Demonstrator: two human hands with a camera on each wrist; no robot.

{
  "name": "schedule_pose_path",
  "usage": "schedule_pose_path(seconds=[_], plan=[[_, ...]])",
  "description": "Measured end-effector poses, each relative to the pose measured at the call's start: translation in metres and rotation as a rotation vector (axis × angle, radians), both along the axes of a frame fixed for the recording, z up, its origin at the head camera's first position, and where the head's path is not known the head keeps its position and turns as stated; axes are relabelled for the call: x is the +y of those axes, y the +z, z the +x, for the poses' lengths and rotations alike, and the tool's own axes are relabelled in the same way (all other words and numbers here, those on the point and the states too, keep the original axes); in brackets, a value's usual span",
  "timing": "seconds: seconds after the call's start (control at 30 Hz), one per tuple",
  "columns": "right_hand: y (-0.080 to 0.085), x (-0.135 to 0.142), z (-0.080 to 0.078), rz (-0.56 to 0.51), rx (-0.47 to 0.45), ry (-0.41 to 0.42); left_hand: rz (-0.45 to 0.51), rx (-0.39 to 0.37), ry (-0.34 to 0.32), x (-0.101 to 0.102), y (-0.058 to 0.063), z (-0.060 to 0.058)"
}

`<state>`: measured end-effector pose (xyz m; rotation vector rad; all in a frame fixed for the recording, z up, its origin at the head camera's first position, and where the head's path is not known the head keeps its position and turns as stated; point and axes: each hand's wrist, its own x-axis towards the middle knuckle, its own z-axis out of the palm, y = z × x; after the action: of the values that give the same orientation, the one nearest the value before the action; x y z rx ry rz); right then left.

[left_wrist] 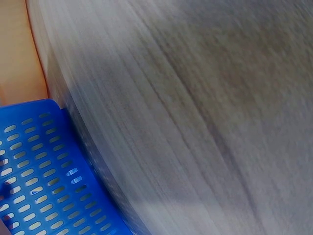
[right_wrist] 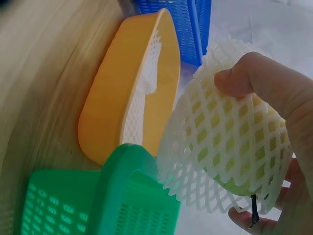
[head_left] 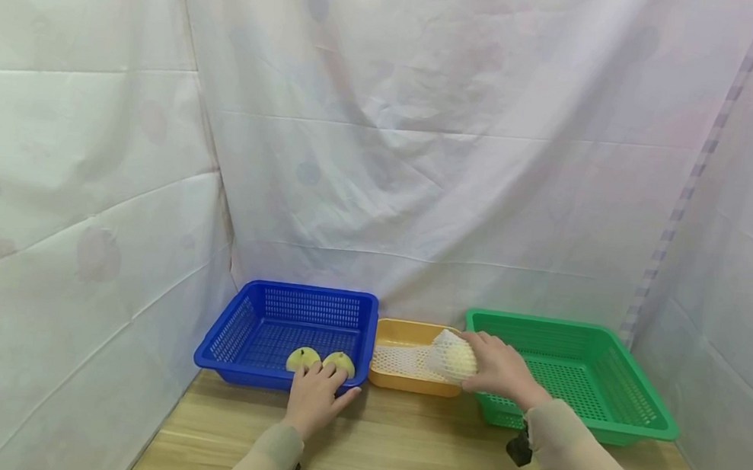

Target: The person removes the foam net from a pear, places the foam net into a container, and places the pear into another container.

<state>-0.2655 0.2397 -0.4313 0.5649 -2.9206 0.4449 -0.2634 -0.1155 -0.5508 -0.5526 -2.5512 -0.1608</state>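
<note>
My right hand point(head_left: 500, 367) holds a yellow-green pear point(right_wrist: 222, 152) wrapped in a white foam net sleeve point(right_wrist: 178, 152), above the gap between the orange tray and the green basket. In the right wrist view the thumb presses on the net, and a dark stem pokes out at the lower end. Over the front rim of the blue basket point(head_left: 244, 376) reaches my left hand point(head_left: 316, 397), fingers extended and fingertips at two bare pears, a left one point(head_left: 301, 357) and a right one point(head_left: 341, 361). The left wrist view shows the basket's perforated wall but hardly any of that hand.
Between the two baskets stands an orange tray point(head_left: 412, 384) with white foam nets point(head_left: 398, 360) in it. To the right is a green basket point(head_left: 632, 426). All rest on a wooden table point(head_left: 409, 453), with a white curtain point(head_left: 381, 189) behind.
</note>
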Motion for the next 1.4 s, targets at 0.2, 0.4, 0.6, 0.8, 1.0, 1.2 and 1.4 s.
schedule_pose_path(seconds=[0.2,0.4,0.6,0.8,1.0,1.2,1.4], plan=[[-0.004,-0.003,-0.001,0.011,-0.006,0.004,0.008,-0.003,-0.001,0.0,-0.001,-0.001],[-0.006,-0.005,0.0,0.01,-0.004,0.009,0.009,-0.016,0.001,0.0,-0.001,-0.001],[-0.006,-0.009,0.002,-0.003,-0.017,0.008,0.006,-0.004,-0.003,0.0,0.0,-0.001],[-0.009,-0.011,0.002,-0.012,-0.012,0.023,0.001,0.001,0.004,0.0,-0.002,-0.002],[-0.012,-0.014,0.0,-0.019,-0.015,0.033,0.01,-0.001,-0.002,0.0,-0.002,-0.002],[-0.013,-0.018,0.0,-0.046,-0.012,0.041,0.013,0.013,0.002,0.0,-0.001,-0.001],[-0.017,-0.022,0.001,-0.066,-0.023,0.044,0.018,-0.006,0.005,0.001,0.001,0.001]])
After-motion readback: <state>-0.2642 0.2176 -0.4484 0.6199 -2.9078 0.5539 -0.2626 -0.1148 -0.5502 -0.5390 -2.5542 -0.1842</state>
